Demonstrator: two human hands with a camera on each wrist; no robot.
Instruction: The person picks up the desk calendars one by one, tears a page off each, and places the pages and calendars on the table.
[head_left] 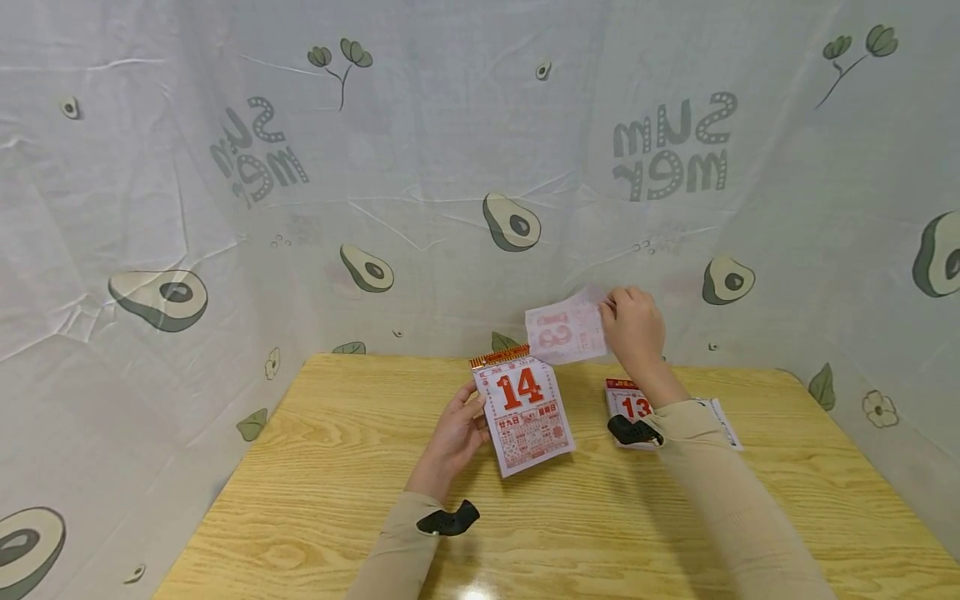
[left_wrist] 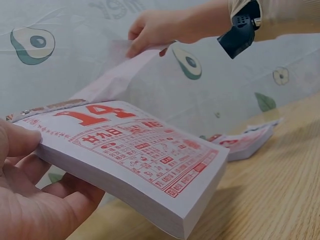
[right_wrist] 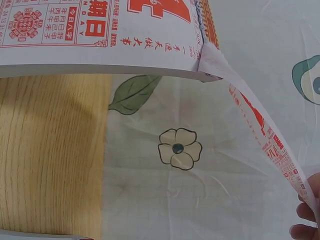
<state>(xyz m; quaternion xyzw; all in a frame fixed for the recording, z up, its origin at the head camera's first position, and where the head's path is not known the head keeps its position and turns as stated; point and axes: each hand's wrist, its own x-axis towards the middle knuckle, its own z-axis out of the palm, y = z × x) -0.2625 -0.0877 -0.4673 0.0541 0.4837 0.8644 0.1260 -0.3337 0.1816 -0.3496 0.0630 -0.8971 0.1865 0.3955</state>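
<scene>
A thick tear-off calendar point(head_left: 527, 421) with a big red 14 on its top page is held up tilted over the table. My left hand point(head_left: 455, 432) grips its left edge, thumb on the front and fingers behind, as the left wrist view shows. Up and to the right, my right hand point(head_left: 636, 327) pinches the far end of a thin calendar page point(head_left: 566, 329), whose 13 shows through from the back. In the right wrist view that page point(right_wrist: 270, 140) still joins the calendar at the top corner by the red-gold binding strip point(right_wrist: 207, 22).
On the wooden table point(head_left: 337, 467) to the right lies a second calendar point(head_left: 626, 407) showing 13, partly covered by the right forearm. A paper edge point(head_left: 723, 423) sticks out beside it. Behind the table hangs a pale curtain point(head_left: 435, 150) printed with avocados.
</scene>
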